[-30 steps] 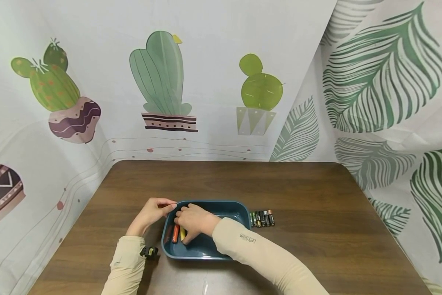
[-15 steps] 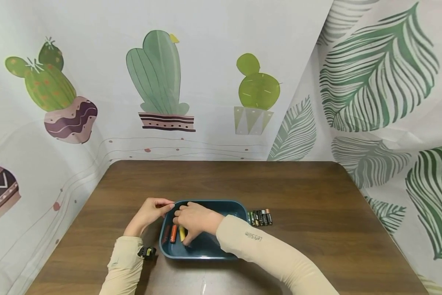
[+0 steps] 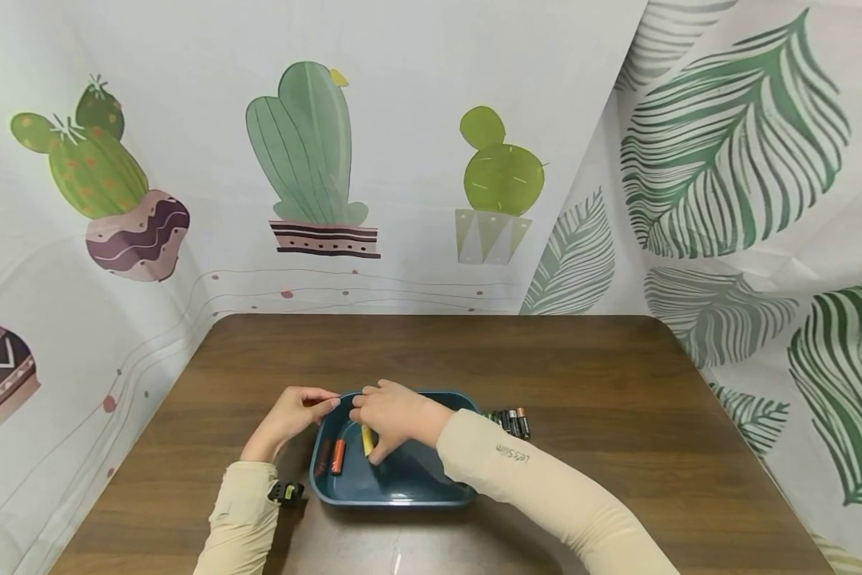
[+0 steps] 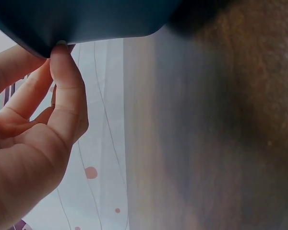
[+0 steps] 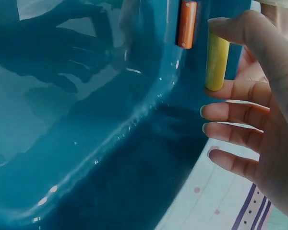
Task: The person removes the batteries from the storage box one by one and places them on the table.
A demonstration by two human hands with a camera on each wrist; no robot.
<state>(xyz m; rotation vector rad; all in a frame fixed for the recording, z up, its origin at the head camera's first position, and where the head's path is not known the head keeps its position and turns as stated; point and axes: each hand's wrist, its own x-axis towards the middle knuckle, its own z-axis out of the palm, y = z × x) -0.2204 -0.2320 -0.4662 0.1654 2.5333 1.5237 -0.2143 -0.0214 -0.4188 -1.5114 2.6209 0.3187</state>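
A dark blue rectangular tray (image 3: 419, 484) stands on the wooden table. At its far left corner my left hand (image 3: 294, 421) pinches the rim between thumb and fingers; the left wrist view shows the thumb (image 4: 65, 67) against the tray's edge. Over the tray's left part, my right hand (image 3: 396, 411) holds a yellow battery (image 5: 217, 62) lengthwise, thumb on one end and index finger on the other. The remaining right-hand fingers are spread loosely. An orange battery (image 3: 338, 458) lies on the tray floor near the left wall, apart from the right hand.
Just right of the tray, several batteries (image 3: 514, 423) lie side by side in a row, partly hidden by the right forearm. The brown table (image 3: 603, 375) extends around the tray. Behind it hangs a white cloth (image 3: 416, 160) printed with cacti and leaves.
My right hand has lifted the yellow battery and moved it right and slightly away, apart from the orange one. The left hand keeps its hold on the rim.
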